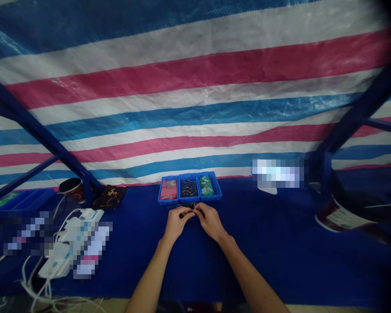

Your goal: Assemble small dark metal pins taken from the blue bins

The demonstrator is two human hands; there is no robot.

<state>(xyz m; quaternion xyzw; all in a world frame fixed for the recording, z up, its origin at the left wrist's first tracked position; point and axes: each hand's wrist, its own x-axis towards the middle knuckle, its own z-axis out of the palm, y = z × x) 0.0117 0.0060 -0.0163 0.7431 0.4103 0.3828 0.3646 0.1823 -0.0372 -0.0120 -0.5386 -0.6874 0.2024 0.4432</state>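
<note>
My left hand (177,224) and my right hand (210,221) meet over the blue table, fingertips pinched together and almost touching. A small dark piece (182,214) shows at my left fingers; its kind is too small to make out. Whatever my right fingertips grip is hidden. Just beyond the hands stand three blue bins. The left bin (163,201) holds something pink and a clear bag, the middle bin (185,200) many dark screw-like pieces, and the right bin (217,191) small pale pieces on green. More dark bits (191,204) lie between the bins and my fingers.
To the left lie a white power strip (60,263) with tangled cables, a brown packet (110,197) and a dark cup (72,188). A labelled tub (345,215) stands at the right. Blue metal braces (42,132) slope on both sides before a striped tarp (195,121).
</note>
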